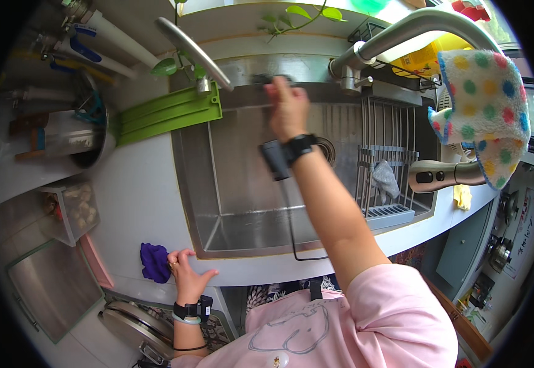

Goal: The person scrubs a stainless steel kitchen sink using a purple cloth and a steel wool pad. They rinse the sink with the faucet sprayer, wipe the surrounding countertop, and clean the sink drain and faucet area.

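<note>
A person's right hand [289,113] reaches over the sink [242,165] to a dark, blurred thing [264,78] at its back edge, grip impossible to tell; the left hand [188,276], fingers spread, is beside a purple cloth [155,262] near the front-left corner. Careful reaching should keep the cable [289,222] from snagging.

Bright daylight from the window [505,24] at upper right leaves soft glare on the steel sink [248,153]. The right hand [289,111] looks slightly blurred. Edges bend toward a black circular border.
</note>
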The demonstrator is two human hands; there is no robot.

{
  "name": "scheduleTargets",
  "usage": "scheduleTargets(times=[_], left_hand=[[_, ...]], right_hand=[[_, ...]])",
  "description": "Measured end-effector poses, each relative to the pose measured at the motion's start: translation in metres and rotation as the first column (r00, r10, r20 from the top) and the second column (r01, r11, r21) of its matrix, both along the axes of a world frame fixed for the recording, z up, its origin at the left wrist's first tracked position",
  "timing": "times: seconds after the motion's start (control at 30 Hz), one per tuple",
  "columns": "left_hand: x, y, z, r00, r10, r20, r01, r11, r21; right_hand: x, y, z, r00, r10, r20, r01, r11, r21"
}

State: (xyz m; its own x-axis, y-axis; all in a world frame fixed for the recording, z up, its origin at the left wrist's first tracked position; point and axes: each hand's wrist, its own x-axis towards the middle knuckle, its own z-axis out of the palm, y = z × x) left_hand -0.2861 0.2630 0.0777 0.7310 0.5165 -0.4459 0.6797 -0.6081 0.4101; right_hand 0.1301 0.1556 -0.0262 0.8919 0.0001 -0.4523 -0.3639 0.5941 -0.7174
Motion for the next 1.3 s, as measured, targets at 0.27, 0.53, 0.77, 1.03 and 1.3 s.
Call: scheduleTargets(times=[0.27, 0.53, 0.77, 1.03, 1.3], left_hand=[[-0.001, 0.000, 0.000, 1.000, -0.010, 0.004, 0.010, 1.000, 0.008], [-0.005, -0.001, -0.004, 1.000, -0.007, 0.018, 0.007, 1.000, 0.009], [-0.003, -0.003, 0.000, 1.000, -0.003, 0.005, 0.003, 1.000, 0.014], [-0.005, -0.001, -0.004, 1.000, 0.003, 0.020, -0.003, 1.000, -0.003], [0.002, -0.002, 0.000, 1.000, 0.001, -0.013, -0.001, 1.000, -0.008]], right_hand=[[0.021, -0.053, 0.000, 0.989, -0.146, -0.014, 0.147, 0.985, 0.093], [0.004, -0.013, -0.004, 0.989, -0.128, 0.075, 0.129, 0.992, -0.014], [0.009, -0.035, -0.045, 0.992, -0.080, 0.095, 0.058, 0.975, 0.215], [0.081, -0.132, -0.127, 0.964, -0.045, -0.264, 0.054, 0.998, 0.025], [0.009, 0.002, -0.127, 0.863, 0.104, -0.495, 0.149, 0.883, 0.446]])
